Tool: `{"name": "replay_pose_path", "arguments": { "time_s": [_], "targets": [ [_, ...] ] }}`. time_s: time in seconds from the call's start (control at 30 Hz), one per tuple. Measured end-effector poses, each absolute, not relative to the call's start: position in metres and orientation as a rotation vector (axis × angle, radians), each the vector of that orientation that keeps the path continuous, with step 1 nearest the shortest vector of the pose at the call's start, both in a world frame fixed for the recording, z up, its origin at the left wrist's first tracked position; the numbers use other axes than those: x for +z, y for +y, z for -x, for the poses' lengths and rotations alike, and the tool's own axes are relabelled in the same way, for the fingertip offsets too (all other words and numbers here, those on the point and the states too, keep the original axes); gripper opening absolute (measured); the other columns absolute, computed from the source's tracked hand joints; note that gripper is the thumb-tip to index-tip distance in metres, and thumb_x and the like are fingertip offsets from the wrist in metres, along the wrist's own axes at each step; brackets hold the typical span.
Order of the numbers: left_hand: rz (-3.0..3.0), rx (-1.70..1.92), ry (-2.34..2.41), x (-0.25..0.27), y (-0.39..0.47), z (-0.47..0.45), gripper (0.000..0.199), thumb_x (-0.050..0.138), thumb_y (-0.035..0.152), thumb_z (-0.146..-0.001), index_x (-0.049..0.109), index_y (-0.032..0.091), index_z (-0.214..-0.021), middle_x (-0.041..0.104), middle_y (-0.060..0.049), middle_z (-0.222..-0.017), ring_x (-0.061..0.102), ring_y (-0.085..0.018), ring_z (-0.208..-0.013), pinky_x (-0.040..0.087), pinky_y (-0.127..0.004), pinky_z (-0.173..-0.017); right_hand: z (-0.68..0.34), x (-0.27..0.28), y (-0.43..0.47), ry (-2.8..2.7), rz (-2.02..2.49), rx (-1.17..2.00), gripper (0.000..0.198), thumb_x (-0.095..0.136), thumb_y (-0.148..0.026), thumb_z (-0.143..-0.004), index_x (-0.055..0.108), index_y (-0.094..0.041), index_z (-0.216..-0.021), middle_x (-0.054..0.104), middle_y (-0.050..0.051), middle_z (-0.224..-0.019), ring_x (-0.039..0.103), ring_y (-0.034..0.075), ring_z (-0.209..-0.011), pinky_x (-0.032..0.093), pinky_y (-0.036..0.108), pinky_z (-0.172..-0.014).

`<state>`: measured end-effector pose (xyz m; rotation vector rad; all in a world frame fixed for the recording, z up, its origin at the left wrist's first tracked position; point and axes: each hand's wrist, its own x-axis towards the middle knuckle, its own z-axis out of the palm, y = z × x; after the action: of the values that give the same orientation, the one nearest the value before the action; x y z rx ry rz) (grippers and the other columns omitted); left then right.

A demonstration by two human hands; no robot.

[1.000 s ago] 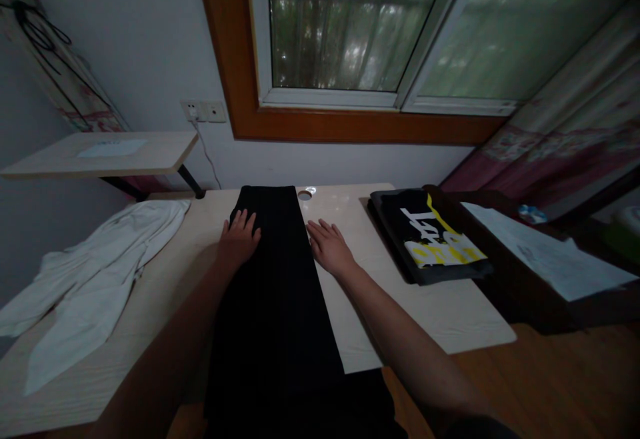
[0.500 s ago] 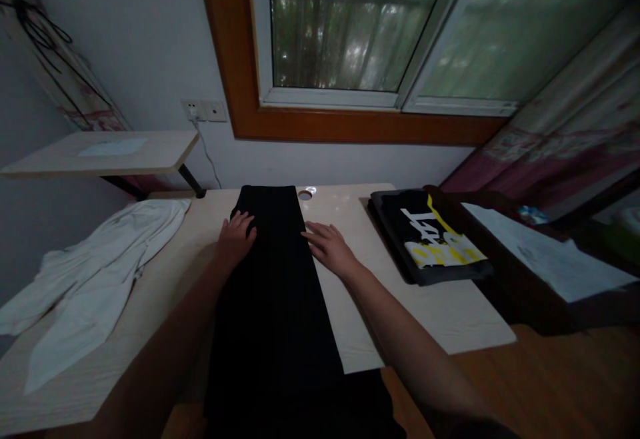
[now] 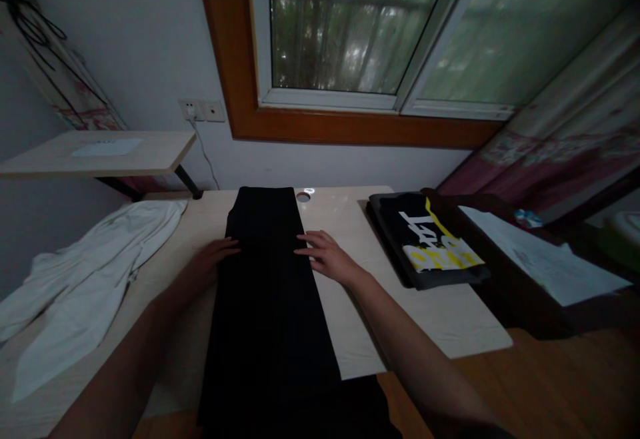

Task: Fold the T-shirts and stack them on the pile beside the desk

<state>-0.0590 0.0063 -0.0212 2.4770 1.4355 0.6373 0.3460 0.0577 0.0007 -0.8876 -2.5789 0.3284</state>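
A long black folded garment point(image 3: 265, 306) lies lengthwise on the pale wooden table point(image 3: 425, 319), its near end running down toward my body, where it merges with other dark cloth. My left hand point(image 3: 206, 262) rests at the garment's left edge, fingertips on the fabric and fingers stretched. On the opposite edge, my right hand point(image 3: 327, 256) lies with its fingers spread, the tips touching the cloth. Neither hand grips anything. What kind of garment it is, I cannot tell in the dim light.
To the right sits a stack of folded dark clothes point(image 3: 425, 239) with a white and yellow print. A crumpled white garment point(image 3: 100, 259) covers the table's left side, below a raised shelf point(image 3: 160, 156). Behind the table are a wall socket point(image 3: 200, 110) and a window point(image 3: 350, 32).
Both hands have slid toward me along the garment's edges. My left hand has also shifted left, with its fingers now pointing across the cloth. The garment lies nearly as before.
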Motion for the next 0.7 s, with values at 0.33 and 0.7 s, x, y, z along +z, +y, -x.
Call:
{"name": "replay_pose_path", "arguments": {
  "time_s": [0.33, 0.7],
  "targets": [
    [-2.609, 0.543, 1.333, -0.004, -0.016, 0.073, 0.045, 0.048, 0.021, -0.097, 0.060, 0.034, -0.139, 0.054, -0.003, -0.151, 0.043, -0.024, -0.144, 0.036, -0.054, -0.119, -0.343, -0.001, 0.057, -2.550, 0.753, 0.446, 0.048, 0.067, -0.009, -0.083, 0.073, -0.034, -0.122, 0.061, 0.000, -0.143, 0.036, 0.027, -0.145, 0.040, 0.051, -0.115],
    [-2.638, 0.540, 1.189, -0.005, -0.020, 0.057, 0.046, 0.055, 0.018, -0.091, 0.066, 0.037, -0.131, 0.067, -0.002, -0.136, 0.047, -0.025, -0.142, 0.033, -0.056, -0.122, -0.336, -0.002, 0.054, -2.513, 0.590, 0.668, 0.023, 0.065, -0.032, -0.095, 0.075, -0.035, -0.116, 0.073, 0.001, -0.124, 0.063, 0.020, -0.124, 0.032, 0.047, -0.119]
  ]
}}
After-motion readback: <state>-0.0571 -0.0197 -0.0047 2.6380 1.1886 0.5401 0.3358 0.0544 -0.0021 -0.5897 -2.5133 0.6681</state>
